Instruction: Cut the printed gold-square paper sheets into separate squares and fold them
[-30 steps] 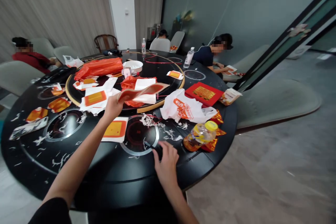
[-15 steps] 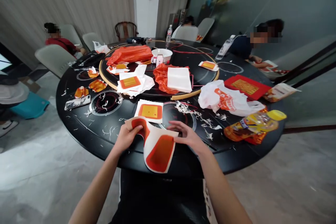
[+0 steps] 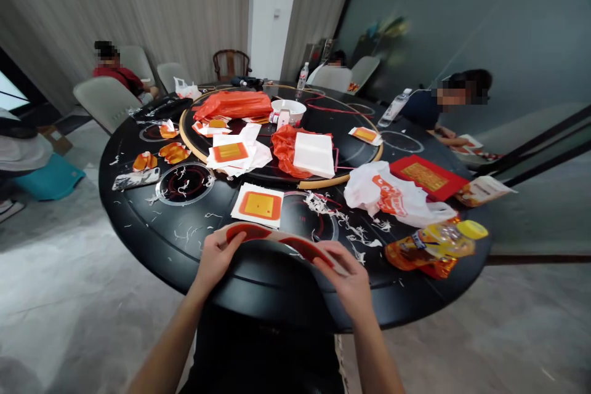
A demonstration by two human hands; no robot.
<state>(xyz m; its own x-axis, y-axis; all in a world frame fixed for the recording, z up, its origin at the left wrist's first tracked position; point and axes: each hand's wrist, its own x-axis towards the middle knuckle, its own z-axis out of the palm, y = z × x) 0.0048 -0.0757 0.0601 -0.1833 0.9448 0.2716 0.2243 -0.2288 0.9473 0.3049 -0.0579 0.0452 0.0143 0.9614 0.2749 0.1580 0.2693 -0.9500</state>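
A stack of white paper sheets printed with red and gold patches (image 3: 277, 236) is stretched between my hands, bowed upward in the middle and seen nearly edge-on. My left hand (image 3: 217, 258) pinches its left end, thumb on the near side. At the other end my right hand (image 3: 344, 271) grips the paper, fingers behind and thumb in front. Just beyond lies a squared pile of the same printed paper (image 3: 257, 204) on the black round table (image 3: 258, 286). How many sheets I hold cannot be made out.
Paper shreds (image 3: 353, 228) litter the tabletop. To the right are a white plastic bag (image 3: 392, 194), a yellow-capped drink bottle (image 3: 431, 246) and a red packet (image 3: 429, 175). A phone (image 3: 136, 178) lies left. On the turntable are red plastic (image 3: 233, 104) and a white bowl (image 3: 290, 111). People sit around.
My right hand has closed on the right end of the printed paper. The paper has gone from hanging folded down to an arch held at both ends. The view has shifted slightly.
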